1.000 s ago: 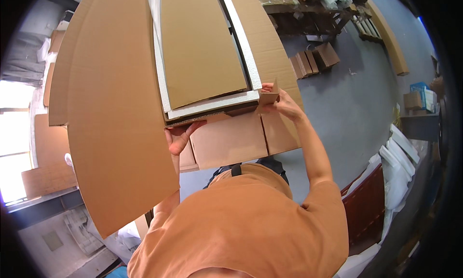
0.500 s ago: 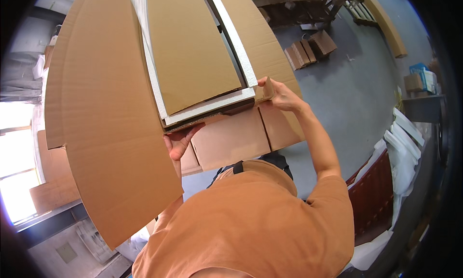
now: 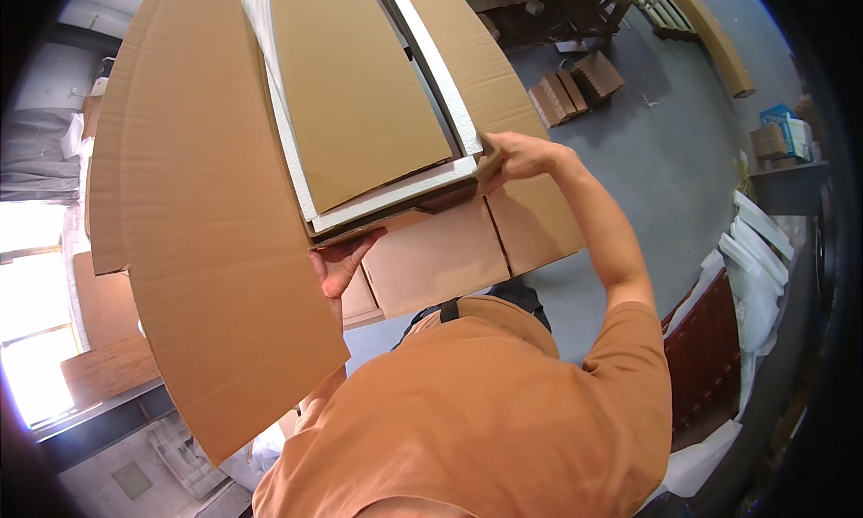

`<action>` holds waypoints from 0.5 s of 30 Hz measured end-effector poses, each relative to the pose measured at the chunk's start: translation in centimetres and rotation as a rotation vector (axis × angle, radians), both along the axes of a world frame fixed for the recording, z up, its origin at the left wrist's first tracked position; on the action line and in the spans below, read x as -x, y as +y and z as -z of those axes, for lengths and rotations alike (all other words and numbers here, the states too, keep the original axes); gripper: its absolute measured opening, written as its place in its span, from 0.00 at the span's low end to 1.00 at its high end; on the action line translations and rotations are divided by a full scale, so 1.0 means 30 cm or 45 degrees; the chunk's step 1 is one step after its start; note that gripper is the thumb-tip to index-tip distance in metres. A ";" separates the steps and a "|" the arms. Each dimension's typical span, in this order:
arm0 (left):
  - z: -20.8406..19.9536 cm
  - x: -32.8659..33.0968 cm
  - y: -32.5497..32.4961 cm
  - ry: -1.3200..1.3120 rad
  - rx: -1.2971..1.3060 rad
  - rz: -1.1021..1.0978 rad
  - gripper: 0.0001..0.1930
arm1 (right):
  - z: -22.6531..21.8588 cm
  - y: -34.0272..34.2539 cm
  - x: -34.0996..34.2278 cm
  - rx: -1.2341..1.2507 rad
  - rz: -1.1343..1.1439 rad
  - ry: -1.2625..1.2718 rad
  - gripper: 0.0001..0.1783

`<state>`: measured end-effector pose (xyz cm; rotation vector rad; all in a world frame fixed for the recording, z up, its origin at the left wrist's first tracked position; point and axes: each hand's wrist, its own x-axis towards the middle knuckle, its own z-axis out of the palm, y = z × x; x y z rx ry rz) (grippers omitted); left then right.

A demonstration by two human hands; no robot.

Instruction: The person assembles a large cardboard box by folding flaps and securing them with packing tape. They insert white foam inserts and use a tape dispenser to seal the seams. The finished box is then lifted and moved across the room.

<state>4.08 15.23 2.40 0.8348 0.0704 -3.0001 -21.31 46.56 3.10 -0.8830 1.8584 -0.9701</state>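
A flat panel piece in front of me has a brown cardboard sheet (image 3: 369, 95) on top and white foam strips (image 3: 395, 194) along its edges. It lies on a large opened carton (image 3: 207, 203). At its near end, a narrow cardboard strip (image 3: 395, 221) stands along the foam. My left hand (image 3: 334, 271) is under the strip's left part, palm up, with thumb and fingers apart against it; some fingertips are hidden. My right hand (image 3: 521, 158) is closed on the strip's right end, which it bends round the foam corner.
The carton's near flap (image 3: 440, 253) hangs down before my waist. On the floor to the right stand small cardboard boxes (image 3: 575, 91). Farther right, a dark red panel (image 3: 706, 356) leans beside white foam pieces (image 3: 755, 257). A cluttered workbench (image 3: 557, 5) stands at the back.
My right hand has pressed the strip's end inward against the foam corner, where it stuck out before. My left hand keeps its place on the strip. The view has shifted slightly.
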 end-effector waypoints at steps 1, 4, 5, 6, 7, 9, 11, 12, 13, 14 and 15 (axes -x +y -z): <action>-0.007 0.004 0.009 0.005 0.034 -0.009 0.39 | 0.002 -0.001 0.009 0.078 -0.006 -0.115 0.31; -0.032 0.003 0.024 0.050 0.229 0.037 0.39 | 0.002 -0.017 0.021 0.007 -0.014 -0.006 0.33; -0.014 0.007 0.030 0.061 0.252 0.016 0.38 | 0.039 -0.019 0.011 0.074 0.030 0.048 0.37; 0.000 0.006 0.021 0.035 0.199 -0.018 0.38 | 0.073 -0.016 0.000 0.111 0.055 0.124 0.41; 0.012 0.005 0.013 0.010 0.144 -0.051 0.38 | 0.112 -0.021 -0.026 0.234 0.148 0.162 0.37; 0.010 -0.002 0.011 0.006 0.002 -0.099 0.37 | 0.159 -0.038 -0.074 0.335 0.265 0.264 0.34; 0.005 0.001 0.024 -0.006 -0.018 -0.119 0.39 | 0.198 -0.038 -0.086 0.268 0.309 0.284 0.33; 0.001 0.005 0.023 -0.008 -0.022 -0.125 0.39 | 0.215 -0.043 -0.089 0.240 0.335 0.297 0.33; 0.010 0.005 0.015 0.010 0.023 -0.113 0.39 | 0.229 -0.054 -0.078 0.231 0.215 0.203 0.45; 0.031 0.000 0.004 0.029 0.069 -0.101 0.40 | 0.242 -0.052 -0.075 0.164 0.192 0.143 0.46; 0.036 0.000 0.004 0.045 0.110 -0.091 0.40 | 0.243 -0.049 -0.075 0.094 0.166 0.081 0.47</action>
